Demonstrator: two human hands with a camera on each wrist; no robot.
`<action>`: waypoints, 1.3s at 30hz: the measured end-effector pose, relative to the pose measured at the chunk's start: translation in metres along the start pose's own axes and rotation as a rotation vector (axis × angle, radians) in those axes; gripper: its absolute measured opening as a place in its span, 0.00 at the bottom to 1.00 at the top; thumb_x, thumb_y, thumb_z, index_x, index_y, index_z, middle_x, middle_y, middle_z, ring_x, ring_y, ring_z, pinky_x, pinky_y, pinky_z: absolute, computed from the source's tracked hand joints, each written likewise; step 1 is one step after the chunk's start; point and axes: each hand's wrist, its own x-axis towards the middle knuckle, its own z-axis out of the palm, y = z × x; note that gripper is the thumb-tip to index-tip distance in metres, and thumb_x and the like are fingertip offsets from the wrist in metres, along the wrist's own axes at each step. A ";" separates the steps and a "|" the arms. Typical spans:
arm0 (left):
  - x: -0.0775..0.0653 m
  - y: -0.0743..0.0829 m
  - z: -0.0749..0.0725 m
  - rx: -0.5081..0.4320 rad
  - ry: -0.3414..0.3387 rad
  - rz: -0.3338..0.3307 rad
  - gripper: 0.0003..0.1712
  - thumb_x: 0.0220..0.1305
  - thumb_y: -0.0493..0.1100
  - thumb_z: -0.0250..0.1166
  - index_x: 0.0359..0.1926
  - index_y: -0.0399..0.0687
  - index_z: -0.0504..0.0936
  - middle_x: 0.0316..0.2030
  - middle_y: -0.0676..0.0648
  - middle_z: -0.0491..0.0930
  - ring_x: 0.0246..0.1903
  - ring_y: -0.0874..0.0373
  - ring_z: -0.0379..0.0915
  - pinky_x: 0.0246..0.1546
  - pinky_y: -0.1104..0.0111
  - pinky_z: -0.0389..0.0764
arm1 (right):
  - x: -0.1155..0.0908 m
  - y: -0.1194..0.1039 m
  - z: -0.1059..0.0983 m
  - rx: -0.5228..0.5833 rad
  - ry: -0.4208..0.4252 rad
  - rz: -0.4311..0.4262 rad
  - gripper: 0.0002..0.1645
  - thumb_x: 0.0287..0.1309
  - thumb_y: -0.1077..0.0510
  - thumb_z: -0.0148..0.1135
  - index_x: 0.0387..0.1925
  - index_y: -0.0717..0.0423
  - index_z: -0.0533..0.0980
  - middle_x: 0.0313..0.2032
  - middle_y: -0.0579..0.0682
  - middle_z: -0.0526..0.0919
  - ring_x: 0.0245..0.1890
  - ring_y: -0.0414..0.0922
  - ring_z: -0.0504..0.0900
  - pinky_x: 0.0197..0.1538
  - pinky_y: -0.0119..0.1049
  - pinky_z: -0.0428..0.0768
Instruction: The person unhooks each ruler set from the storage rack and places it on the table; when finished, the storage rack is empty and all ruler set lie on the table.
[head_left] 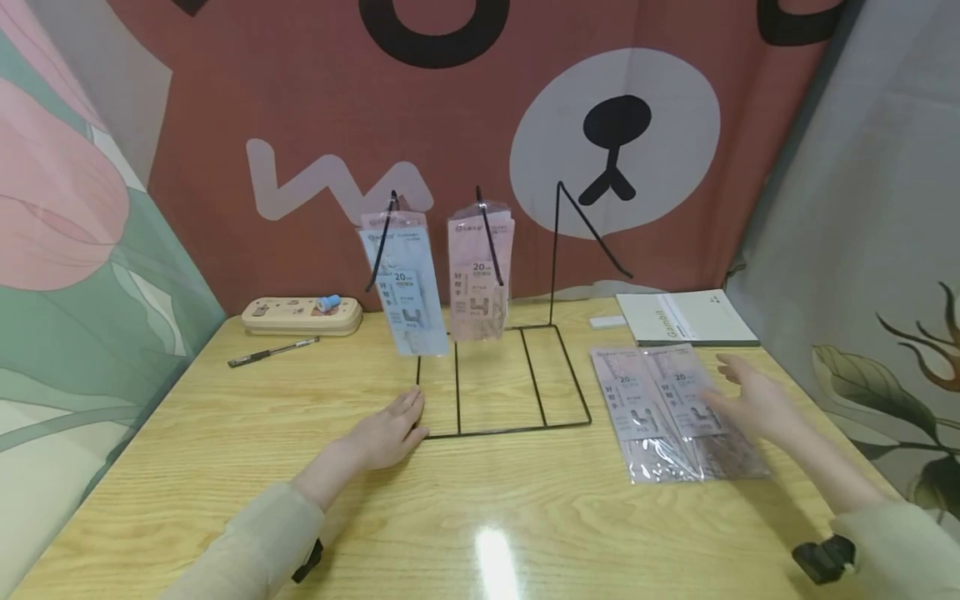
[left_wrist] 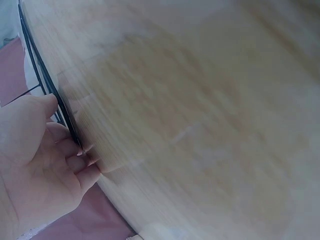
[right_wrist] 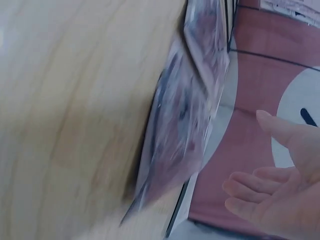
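Well, the left hand [head_left: 386, 433], grip relaxed, rested on the black wire rack [head_left: 498, 431]; light, flat pressure seemed best. Rightward, two flat pink plastic-wrapped packets [head_left: 634, 408] lay on the wooden surface [head_left: 570, 500] near the right hand [head_left: 757, 406], grip apart, empty; an edge pinch looked cleanest. They read “20” and “好帮手”; the pale closed book [head_left: 701, 312], “Gambit”.

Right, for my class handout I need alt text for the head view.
A person's left hand touches the near left corner of a black wire display rack, while the right hand is over the right one of two pink packets lying on the wooden table. A blue packet hangs from the rack's left side, beside a hanging pink packet.
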 end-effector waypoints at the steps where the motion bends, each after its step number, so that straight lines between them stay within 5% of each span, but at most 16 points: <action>1: 0.000 0.000 0.000 0.001 -0.003 -0.002 0.34 0.74 0.48 0.44 0.69 0.28 0.51 0.71 0.31 0.46 0.71 0.38 0.43 0.70 0.48 0.53 | 0.002 -0.004 0.002 0.016 -0.003 -0.009 0.46 0.61 0.49 0.59 0.64 0.79 0.52 0.56 0.82 0.64 0.56 0.75 0.65 0.54 0.68 0.67; 20: -0.002 0.000 -0.001 -0.002 -0.017 -0.016 0.34 0.74 0.49 0.45 0.70 0.29 0.50 0.72 0.32 0.45 0.72 0.39 0.42 0.70 0.49 0.52 | 0.064 -0.082 0.057 0.348 -0.035 -0.212 0.39 0.63 0.53 0.59 0.67 0.69 0.56 0.63 0.71 0.64 0.63 0.67 0.64 0.65 0.59 0.63; 32: 0.000 0.002 -0.002 -0.006 -0.014 -0.009 0.34 0.74 0.49 0.44 0.70 0.29 0.50 0.72 0.32 0.45 0.72 0.39 0.41 0.71 0.49 0.52 | 0.097 -0.139 0.079 0.530 -0.052 -0.264 0.32 0.61 0.57 0.61 0.62 0.69 0.64 0.59 0.67 0.71 0.59 0.62 0.72 0.62 0.54 0.71; 39: 0.002 -0.001 0.001 0.001 -0.013 -0.013 0.34 0.74 0.50 0.43 0.70 0.30 0.50 0.72 0.33 0.45 0.72 0.40 0.41 0.71 0.50 0.52 | 0.105 -0.165 0.090 0.613 -0.137 -0.214 0.32 0.61 0.54 0.60 0.63 0.65 0.65 0.61 0.63 0.71 0.60 0.58 0.71 0.62 0.52 0.71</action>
